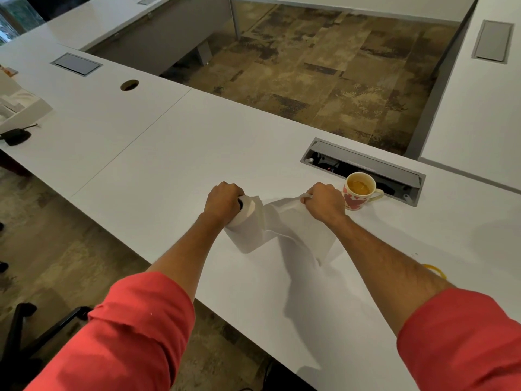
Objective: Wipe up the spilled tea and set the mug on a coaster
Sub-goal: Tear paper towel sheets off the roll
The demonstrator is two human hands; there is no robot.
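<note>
Left hand (pixel 222 200) grips the paper towel roll (pixel 248 224); right hand (pixel 324 203) pinches the sheet (pixel 296 230) near the mug (pixel 359 191). Brace the roll, tear crisply along the perforation

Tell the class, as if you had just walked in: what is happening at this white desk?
A person in red sleeves is pulling a sheet off a paper towel roll. The left hand grips the top of the roll while the right hand pinches the sheet and draws it out sideways; it is not yet torn free. A mug with red hearts, holding tea, stands on the desk just beyond the right hand. A little yellowish spill shows by the right forearm, unwiped.
</note>
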